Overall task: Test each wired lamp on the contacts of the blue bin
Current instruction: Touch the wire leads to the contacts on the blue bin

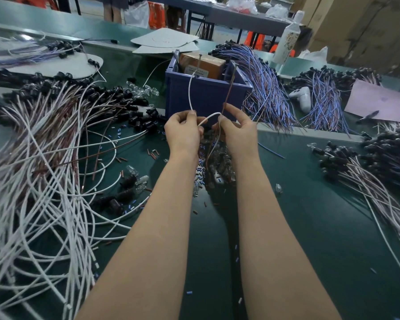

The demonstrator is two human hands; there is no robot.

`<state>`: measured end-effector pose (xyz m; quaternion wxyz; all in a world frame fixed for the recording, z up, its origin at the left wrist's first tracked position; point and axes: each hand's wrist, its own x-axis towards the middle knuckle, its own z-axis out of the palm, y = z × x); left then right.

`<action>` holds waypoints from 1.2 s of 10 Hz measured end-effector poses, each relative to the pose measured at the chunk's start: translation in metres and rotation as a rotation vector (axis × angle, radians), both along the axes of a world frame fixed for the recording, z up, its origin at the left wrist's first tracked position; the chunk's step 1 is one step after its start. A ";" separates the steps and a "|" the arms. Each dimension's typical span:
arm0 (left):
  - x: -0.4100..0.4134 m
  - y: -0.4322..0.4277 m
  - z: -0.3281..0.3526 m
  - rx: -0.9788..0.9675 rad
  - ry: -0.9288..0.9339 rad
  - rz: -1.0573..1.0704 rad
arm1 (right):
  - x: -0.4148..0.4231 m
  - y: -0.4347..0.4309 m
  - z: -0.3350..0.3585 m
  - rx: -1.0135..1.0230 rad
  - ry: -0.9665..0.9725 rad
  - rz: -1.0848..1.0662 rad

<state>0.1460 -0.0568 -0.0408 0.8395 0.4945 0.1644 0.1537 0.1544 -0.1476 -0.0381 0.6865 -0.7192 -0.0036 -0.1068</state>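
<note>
Soft, even indoor light falls from above, cool in tone. The green worktop (pixel 310 204) shows a dull sheen, and a small glare spot sits at the upper left of the frame. Faint shadows lie under the forearms in the lower middle. The wide lens bends straight edges toward the frame's borders. The wires (pixel 32 204) at lower left smear with blur; the centre stays fairly sharp, the background soft.

The bench (pixel 310 227) is dark green. The bin (pixel 201 98) is blue, with an orange-brown box (pixel 201 62) inside. A white wire (pixel 190 88) and a brown wire (pixel 229 88) rise to it. Left lies a white-and-brown wire heap (pixel 39 169); right, blue-and-purple bundles (pixel 263 88) with black sockets (pixel 219 50). A pink sheet (pixel 379 102) lies far right.
</note>
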 end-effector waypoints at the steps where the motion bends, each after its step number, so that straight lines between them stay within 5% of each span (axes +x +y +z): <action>1: 0.001 0.001 0.000 -0.004 -0.001 -0.006 | 0.000 0.000 0.000 -0.002 0.000 0.003; 12: 0.004 0.004 0.001 0.093 0.024 -0.032 | 0.001 -0.001 -0.001 0.008 0.000 0.004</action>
